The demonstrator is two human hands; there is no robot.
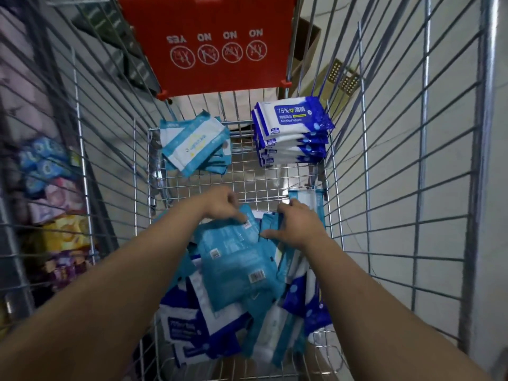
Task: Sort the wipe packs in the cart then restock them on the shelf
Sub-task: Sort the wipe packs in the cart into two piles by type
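I look down into a wire shopping cart. At its far end a neat stack of dark blue and white alcohol wipe packs stands on the right, and a smaller pile of light blue wipe packs lies on the left. A mixed heap of both kinds fills the near end. My left hand pinches the top edge of a light blue pack lying face down on the heap. My right hand grips another light blue pack standing on edge beside it.
The cart's red fold-down seat flap with warning pictograms rises at the far end. Store shelves with colourful packaged goods run along the left outside the cart. A pale wall and floor lie to the right, with cardboard boxes beyond the cart.
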